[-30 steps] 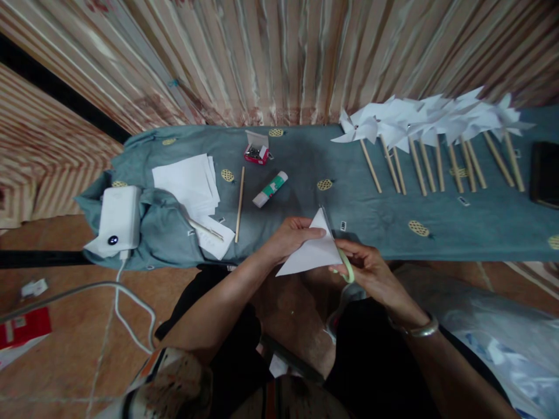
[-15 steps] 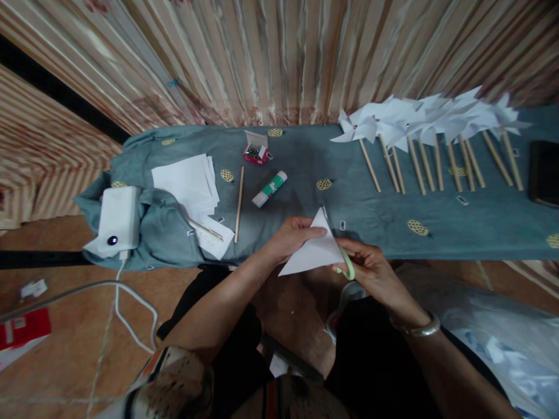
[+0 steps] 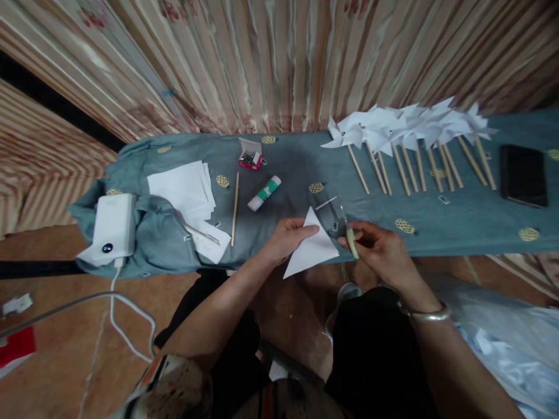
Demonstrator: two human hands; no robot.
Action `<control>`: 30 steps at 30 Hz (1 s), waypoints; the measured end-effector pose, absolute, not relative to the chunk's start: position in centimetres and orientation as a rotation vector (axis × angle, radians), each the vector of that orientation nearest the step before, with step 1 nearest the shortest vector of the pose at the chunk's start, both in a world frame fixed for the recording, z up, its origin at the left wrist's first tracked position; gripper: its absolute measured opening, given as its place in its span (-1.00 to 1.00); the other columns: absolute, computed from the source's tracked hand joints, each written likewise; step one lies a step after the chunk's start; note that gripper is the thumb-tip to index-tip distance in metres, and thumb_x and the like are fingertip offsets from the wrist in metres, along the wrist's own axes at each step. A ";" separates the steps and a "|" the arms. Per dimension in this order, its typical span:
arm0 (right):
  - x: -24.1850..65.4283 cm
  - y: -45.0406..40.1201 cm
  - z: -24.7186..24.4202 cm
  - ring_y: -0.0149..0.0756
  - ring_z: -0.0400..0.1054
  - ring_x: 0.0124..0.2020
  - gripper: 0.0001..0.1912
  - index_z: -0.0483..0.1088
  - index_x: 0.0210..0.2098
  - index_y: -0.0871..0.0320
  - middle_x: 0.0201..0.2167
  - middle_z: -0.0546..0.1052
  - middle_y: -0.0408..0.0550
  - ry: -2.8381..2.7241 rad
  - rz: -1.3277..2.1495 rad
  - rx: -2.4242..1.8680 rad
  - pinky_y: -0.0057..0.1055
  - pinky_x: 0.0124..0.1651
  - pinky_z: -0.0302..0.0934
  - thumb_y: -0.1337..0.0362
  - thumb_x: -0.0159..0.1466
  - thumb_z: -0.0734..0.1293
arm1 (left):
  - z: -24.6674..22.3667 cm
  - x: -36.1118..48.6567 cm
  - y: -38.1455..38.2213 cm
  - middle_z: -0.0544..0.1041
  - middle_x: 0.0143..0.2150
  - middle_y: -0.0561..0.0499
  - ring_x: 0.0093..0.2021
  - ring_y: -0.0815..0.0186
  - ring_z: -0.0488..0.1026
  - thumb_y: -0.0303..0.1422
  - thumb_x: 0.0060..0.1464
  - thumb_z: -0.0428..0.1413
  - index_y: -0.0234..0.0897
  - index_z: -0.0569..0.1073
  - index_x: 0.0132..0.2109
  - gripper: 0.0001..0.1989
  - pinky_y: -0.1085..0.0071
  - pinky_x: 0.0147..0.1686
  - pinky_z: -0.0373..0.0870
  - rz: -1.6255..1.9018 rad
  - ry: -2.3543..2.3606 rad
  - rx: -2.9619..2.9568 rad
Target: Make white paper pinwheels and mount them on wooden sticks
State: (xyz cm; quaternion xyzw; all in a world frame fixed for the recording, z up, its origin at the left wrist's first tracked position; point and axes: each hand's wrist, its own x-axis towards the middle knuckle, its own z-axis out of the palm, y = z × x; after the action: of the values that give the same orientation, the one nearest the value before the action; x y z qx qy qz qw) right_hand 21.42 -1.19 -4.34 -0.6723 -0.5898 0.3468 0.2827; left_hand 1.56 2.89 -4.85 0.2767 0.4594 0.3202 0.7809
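Note:
My left hand [image 3: 289, 237] pinches a folded white paper triangle [image 3: 311, 249], thumb on top, over the front edge of the cloth. To its right, my right hand [image 3: 379, 247] is closed around the light green handles of a pair of scissors [image 3: 351, 241], whose blades point away from me and stand apart from the paper. A thin white paper strip [image 3: 326, 202] is just beyond the triangle's tip, near the blades. Farther off lie a glue stick [image 3: 264, 193] and a wooden stick [image 3: 235, 208].
White paper pinwheels [image 3: 393, 129] on wooden sticks lie in a row at the back right, beside a black phone [image 3: 523, 176]. A small red box of pins [image 3: 250, 159], stacked paper sheets [image 3: 181, 189], a pen [image 3: 201, 234] and a white power bank [image 3: 114, 224] are at left.
The scissors in my right hand have moved right, away from the paper triangle. A thin strip now shows separate near the blades. The view has shifted slightly to the right.

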 end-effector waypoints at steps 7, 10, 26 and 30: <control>19.6 -1.0 -2.9 -0.07 0.49 -0.32 -0.60 0.37 0.03 0.29 -0.33 0.59 0.15 -2.158 0.261 -1.986 -0.33 -0.30 0.23 0.22 0.26 0.26 | -4.9 0.6 3.4 0.53 -0.55 0.04 -0.60 0.43 0.37 -0.29 -0.23 0.30 -0.37 0.54 -0.44 -0.78 0.51 -0.56 0.23 0.892 1.067 0.641; 18.1 -0.8 -2.2 -0.10 0.49 -0.38 -0.76 0.47 -0.16 0.17 -0.42 0.60 0.07 -2.276 0.376 -2.011 -0.36 -0.37 0.15 0.20 0.27 0.26 | -4.5 -0.2 3.6 0.55 -0.54 0.04 -0.57 0.41 0.39 -0.28 -0.25 0.31 -0.36 0.55 -0.40 -0.75 0.50 -0.53 0.26 0.998 1.105 0.652; 25.3 -1.0 -2.7 -0.16 0.44 -0.54 -0.60 0.55 -0.44 0.08 -0.58 0.56 -0.03 -1.911 0.344 -2.241 -0.37 -0.50 0.04 -0.11 0.15 0.29 | -3.8 -1.8 2.7 0.51 -0.56 0.07 -0.59 0.43 0.35 -0.26 -0.24 0.31 -0.36 0.53 -0.41 -0.74 0.51 -0.54 0.20 0.981 1.114 0.672; 25.7 -0.6 -3.1 -0.13 0.46 -0.48 -0.62 0.49 -0.32 0.13 -0.49 0.58 0.02 -1.819 0.158 -2.245 -0.36 -0.49 0.10 -0.07 0.14 0.31 | -3.7 -1.3 2.5 0.51 -0.55 0.05 -0.56 0.42 0.38 -0.28 -0.17 0.28 -0.36 0.49 -0.45 -0.79 0.52 -0.52 0.24 0.977 1.068 0.566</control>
State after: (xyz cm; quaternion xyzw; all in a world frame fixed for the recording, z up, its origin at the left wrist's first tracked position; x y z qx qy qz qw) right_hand 25.65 -0.64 -3.07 -0.7699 -0.6237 0.0540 0.1238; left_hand -1.31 2.47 -3.75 0.2554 0.4820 0.4408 0.7129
